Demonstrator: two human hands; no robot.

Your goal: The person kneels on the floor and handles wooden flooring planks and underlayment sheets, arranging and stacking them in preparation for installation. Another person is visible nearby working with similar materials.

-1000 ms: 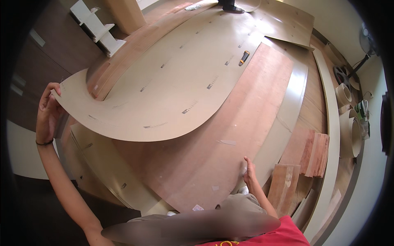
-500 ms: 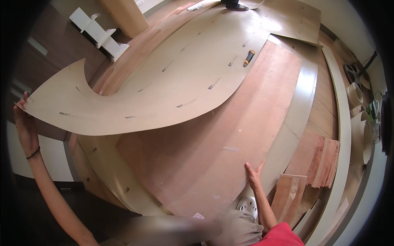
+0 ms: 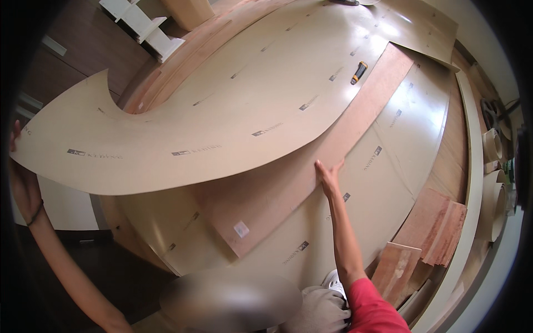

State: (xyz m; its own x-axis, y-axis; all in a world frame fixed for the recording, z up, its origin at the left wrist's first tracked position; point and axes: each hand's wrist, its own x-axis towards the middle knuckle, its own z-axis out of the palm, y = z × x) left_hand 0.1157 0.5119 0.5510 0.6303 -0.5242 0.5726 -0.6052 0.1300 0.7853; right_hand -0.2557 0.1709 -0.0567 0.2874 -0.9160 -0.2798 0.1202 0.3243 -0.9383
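A large, thin beige sheet with dark printed marks curls up at its near left corner. My left hand, at the left rim of the view, is closed on that raised corner. Below the sheet lies a reddish-brown plywood panel, its far side hidden under the curled edge. My right hand grips the panel's near right edge, thumb over the top and the other fingers partly hidden. Another printed beige sheet lies flat beneath the panel. A yellow-and-black utility knife rests on the upper sheet, near its right edge.
Cut plywood pieces lie at the right, beside a long pale strip. Rolled beige material stands by the right wall. At the back left is a white shelf-like piece. A blurred rounded shape covers the bottom middle.
The plywood panel has slid left and away, further under the curled sheet, with my right hand moving along at its edge. More of the lower beige sheet shows. My left hand still holds the corner.
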